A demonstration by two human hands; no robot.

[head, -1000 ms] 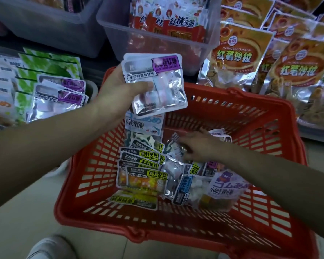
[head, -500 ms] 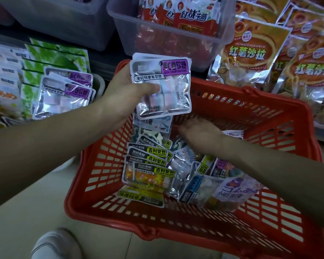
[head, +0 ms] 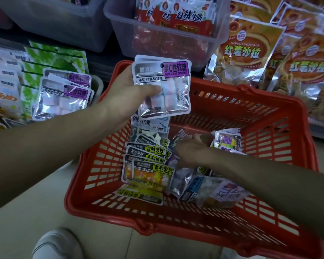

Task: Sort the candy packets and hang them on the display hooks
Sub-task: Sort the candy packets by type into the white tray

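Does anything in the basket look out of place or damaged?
Nothing looks damaged or spilled. The candy packets in the red basket lie in a mixed, overlapping heap, unsorted, and the left hand holds a purple-label packet.

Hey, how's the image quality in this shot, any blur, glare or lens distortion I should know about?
Head view: the right hand in the red basket is smeared by motion blur; the purple-label packet in the left hand's grip is sharp, with glare on its foil; the wide lens bows the basket's rim; lighting is dim and even.
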